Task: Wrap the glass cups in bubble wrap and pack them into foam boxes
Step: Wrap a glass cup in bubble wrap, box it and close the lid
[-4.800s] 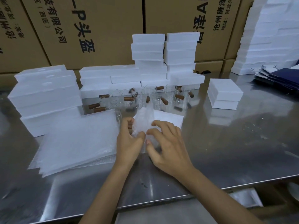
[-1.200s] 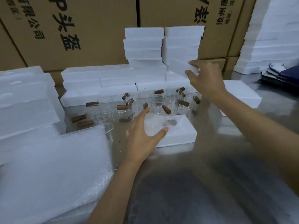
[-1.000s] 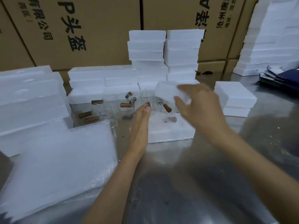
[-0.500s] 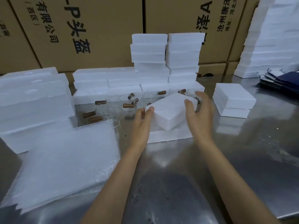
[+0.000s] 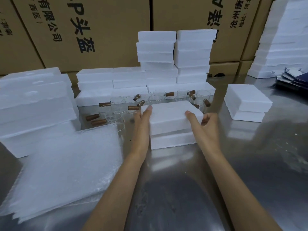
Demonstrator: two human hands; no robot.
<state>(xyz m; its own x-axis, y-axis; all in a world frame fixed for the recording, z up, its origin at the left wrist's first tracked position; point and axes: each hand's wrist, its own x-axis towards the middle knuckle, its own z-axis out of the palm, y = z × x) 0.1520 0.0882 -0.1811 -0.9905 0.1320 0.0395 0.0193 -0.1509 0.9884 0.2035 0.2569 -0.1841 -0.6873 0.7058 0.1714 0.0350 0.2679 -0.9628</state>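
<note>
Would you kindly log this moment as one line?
step: lidding | foam lid on foam box | left hand, right hand steady sides | glass cups behind

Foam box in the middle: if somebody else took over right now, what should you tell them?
Left hand: flat against the left side of the foam lid.
Right hand: flat against the lid's right side, fingers straight.
The lid sits on the foam box base, slightly askew.
Done: lid placed on this box.
Left: square and press the lid; wrap the bare glass cups behind it using the bubble wrap sheets at left.
</note>
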